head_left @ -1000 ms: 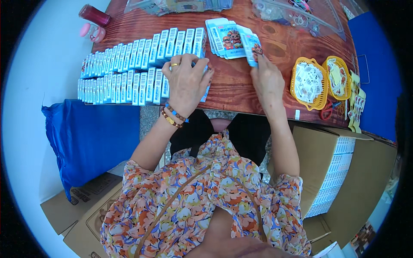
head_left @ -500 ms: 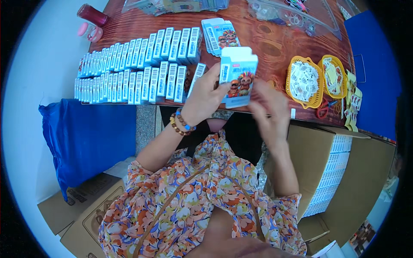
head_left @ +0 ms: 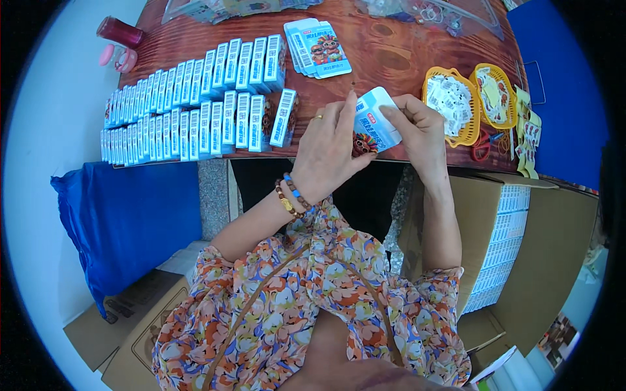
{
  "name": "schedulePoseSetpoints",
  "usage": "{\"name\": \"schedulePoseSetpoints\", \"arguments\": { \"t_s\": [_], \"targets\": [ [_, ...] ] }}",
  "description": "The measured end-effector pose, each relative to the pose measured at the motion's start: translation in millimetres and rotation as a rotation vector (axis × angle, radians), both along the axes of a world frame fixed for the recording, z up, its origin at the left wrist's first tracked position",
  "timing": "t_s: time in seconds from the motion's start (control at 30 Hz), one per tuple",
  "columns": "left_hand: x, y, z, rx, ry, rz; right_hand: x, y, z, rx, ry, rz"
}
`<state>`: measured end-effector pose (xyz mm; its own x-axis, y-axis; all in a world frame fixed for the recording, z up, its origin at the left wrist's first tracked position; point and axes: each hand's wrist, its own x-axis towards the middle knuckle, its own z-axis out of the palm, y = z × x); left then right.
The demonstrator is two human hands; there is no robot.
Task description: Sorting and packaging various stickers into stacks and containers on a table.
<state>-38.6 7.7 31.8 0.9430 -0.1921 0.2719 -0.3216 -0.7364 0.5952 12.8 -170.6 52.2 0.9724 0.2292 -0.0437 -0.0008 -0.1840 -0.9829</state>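
A light-blue small carton (head_left: 381,124) with cartoon figures is between my hands, above the table's near edge. My left hand (head_left: 324,148) holds its left side, the fingers stretched along it and the thumb at the lower edge. My right hand (head_left: 422,133) grips the upper right corner, thumb on the printed face, its other fingers partly hidden. To the left stand two rows of filled-out blue boxes (head_left: 222,124), with one box (head_left: 283,118) a little apart at the row's end. Several flat blue cartons (head_left: 323,52) lie overlapped beyond my hands.
Two yellow baskets (head_left: 474,133) of small packets and stickers stand right, beside red-handled scissors (head_left: 481,146) and sticker strips (head_left: 529,140). Clear plastic bins sit at the far edge. A dark red jar (head_left: 120,32) is far left. An open cardboard box (head_left: 551,241) with stacked packs stands below right.
The carton has come nearer to me and tilted, and its top end now looks folded over. My right hand has gone from its lower side to its upper corner. The view has shifted slightly.
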Motion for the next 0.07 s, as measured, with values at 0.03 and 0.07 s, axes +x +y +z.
{"name": "schedulePoseSetpoints", "arguments": {
  "t_s": [0.03, 0.07],
  "targets": [
    [0.1, -2.0, 0.0, 0.003, -0.016, 0.006, 1.5, 0.0, -3.3, 0.012, -0.009, -0.017],
    [0.1, -3.4, 0.3, 0.007, -0.032, 0.012, 1.0, -0.4, -3.8, 0.012, -0.007, -0.02]
  ]
}}
